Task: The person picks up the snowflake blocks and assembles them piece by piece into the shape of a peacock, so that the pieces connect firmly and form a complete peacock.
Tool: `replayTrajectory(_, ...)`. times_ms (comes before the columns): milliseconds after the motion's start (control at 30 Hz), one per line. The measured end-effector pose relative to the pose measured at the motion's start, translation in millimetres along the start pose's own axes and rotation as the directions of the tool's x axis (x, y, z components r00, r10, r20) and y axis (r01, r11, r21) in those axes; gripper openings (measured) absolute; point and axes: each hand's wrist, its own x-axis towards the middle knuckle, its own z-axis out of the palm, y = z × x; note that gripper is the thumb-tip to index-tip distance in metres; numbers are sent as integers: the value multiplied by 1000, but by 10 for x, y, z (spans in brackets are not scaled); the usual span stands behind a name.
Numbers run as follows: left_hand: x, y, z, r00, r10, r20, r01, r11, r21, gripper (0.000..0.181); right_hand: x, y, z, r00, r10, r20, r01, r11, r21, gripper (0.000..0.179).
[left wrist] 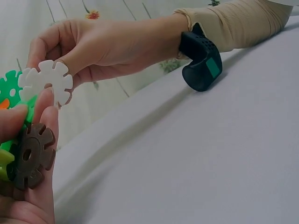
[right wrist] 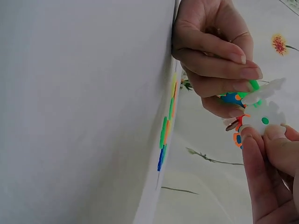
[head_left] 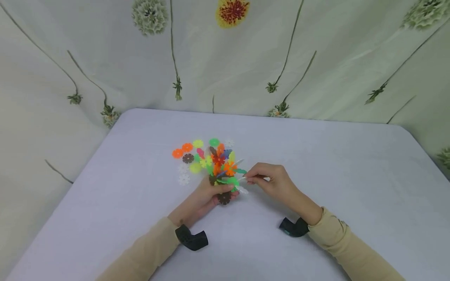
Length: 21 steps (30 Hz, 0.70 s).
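My left hand [head_left: 205, 191] holds a many-coloured cluster of interlocking notched plastic discs [head_left: 218, 159], with the thumb pressed on a green disc [head_left: 233, 182]. A brown disc [left wrist: 33, 156] sticks out at the bottom of the cluster, against the left fingers. From the right side, my right hand [head_left: 274, 181] pinches a white notched disc [left wrist: 49, 80] between thumb and fingertips, at the cluster's edge. In the right wrist view the white disc [right wrist: 264, 116] is near-upright, touching or very near the other pieces. Whether it is slotted in, I cannot tell.
Loose discs lie flat on the white-covered table [head_left: 334, 175] beyond and left of the cluster: orange [head_left: 177, 153], brown [head_left: 188, 158], yellow [head_left: 195, 168], white [head_left: 184, 179] and green [head_left: 214, 142] among them. Black devices [head_left: 191, 239] sit on both wrists. A flower-patterned cloth [head_left: 228, 58] hangs behind.
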Motion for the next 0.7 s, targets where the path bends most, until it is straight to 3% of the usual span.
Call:
replayTrajectory(200, 17, 11, -3, 1000, 12, -7, -12, 1000, 11, 49, 40, -29, -26, 998, -58, 23, 60, 996, -71, 25)
replayTrajectory(433, 39, 22, 39, 1000, -7, -26, 5, 999, -49, 47, 34, -40, 40, 994, 108, -28, -105, 992, 68, 17)
replayTrajectory(533, 19, 33, 54, 998, -13, -55, 8, 996, -87, 51, 36, -65, 49, 989, 139, -57, -135, 989, 56, 16)
replayTrajectory(633, 2, 28, 45, 996, 7, -91, -17, 994, -111, 49, 46, -78, 18, 980, 166, -105, -161, 985, 56, 17)
replayTrajectory(700, -4, 24, 34, 991, 33, -128, -50, 990, -129, 46, 91, -37, -23, 964, 204, -170, -193, 978, 80, 16)
